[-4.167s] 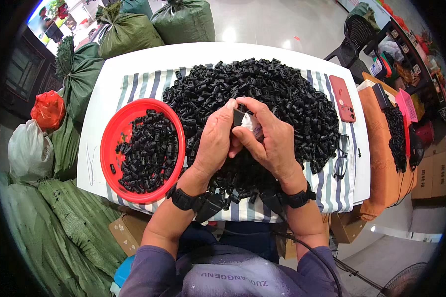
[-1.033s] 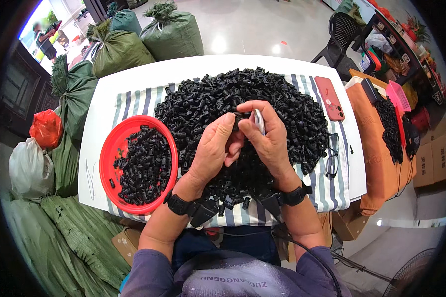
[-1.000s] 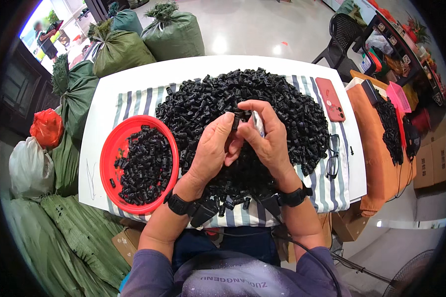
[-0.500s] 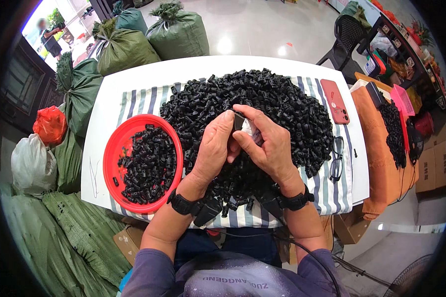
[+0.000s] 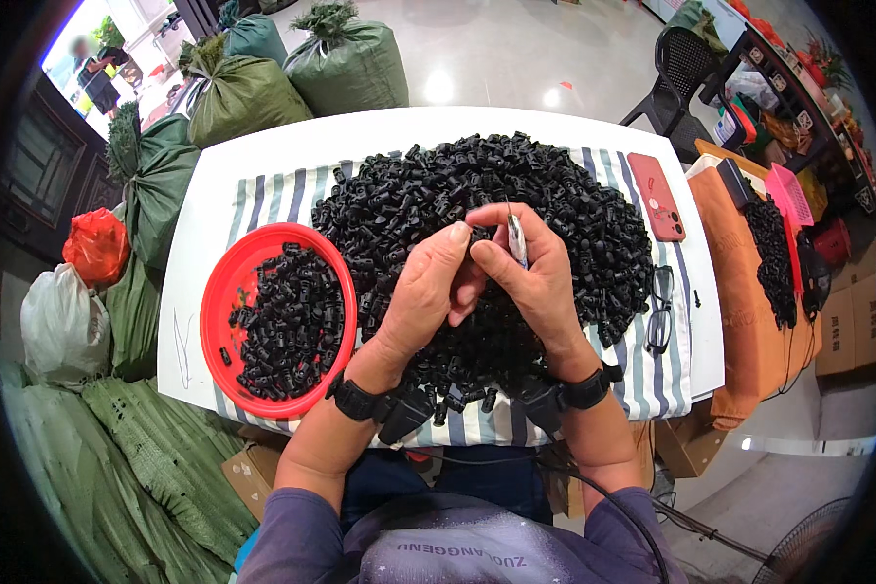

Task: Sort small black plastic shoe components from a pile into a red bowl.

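My left hand point(image 5: 420, 297) is closed in a pinch over the pile, thumb against the fingers. What it holds, if anything, is hidden by the fingers. Just beside it, almost touching, my right hand point(image 5: 528, 282) grips a slim silver-and-white knife-like tool point(image 5: 518, 239), its thin dark tip pointing away from me. Under and beyond both hands spreads a large heap of small black plastic fittings point(image 5: 574, 234). To the left, a round red basin point(image 5: 214, 321) holds more black pieces point(image 5: 297, 326).
A striped cloth point(image 5: 273, 200) covers part of the white table point(image 5: 190, 282). Toward its right side lie a red phone point(image 5: 657, 200) and folded eyeglasses point(image 5: 660, 311). Green sacks point(image 5: 346, 68) stand beyond and left. A black chair point(image 5: 676, 83) and orange-covered surface point(image 5: 740, 292) are right.
The tool in my right hand has turned from showing a broad face to showing a narrow edge. My right fingers shifted slightly; my left hand stays nearly in place.
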A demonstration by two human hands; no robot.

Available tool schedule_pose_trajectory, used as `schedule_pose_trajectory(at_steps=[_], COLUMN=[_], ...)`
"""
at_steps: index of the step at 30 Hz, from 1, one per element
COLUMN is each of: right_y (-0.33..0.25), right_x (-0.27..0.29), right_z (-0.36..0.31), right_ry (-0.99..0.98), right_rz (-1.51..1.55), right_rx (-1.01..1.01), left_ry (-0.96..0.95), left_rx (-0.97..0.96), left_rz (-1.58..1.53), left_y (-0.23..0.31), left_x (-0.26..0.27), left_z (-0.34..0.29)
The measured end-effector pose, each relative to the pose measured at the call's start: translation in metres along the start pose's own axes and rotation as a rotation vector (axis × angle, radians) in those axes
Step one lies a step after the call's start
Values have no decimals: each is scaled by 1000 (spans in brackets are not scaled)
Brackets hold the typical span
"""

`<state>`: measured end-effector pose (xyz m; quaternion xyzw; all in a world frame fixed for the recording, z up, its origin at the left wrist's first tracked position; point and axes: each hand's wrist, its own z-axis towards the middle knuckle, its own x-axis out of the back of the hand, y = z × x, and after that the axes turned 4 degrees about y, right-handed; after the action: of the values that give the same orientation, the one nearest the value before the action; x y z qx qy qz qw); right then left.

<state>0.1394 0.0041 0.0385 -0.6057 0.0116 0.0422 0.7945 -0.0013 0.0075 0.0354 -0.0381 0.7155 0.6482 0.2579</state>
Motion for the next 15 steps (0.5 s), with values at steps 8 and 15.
schedule_pose_trajectory(at_steps=[8, 15], right_y=[4, 9], right_x=[-1, -2], right_z=[-1, 0], right_ry=[7, 64], right_rz=[100, 7], right_rx=[-11, 97], left_ry=[-7, 35], left_rx=[1, 0], left_rz=[86, 89], left_y=[-3, 2], left_x=[-6, -14], left_z=[-1, -1])
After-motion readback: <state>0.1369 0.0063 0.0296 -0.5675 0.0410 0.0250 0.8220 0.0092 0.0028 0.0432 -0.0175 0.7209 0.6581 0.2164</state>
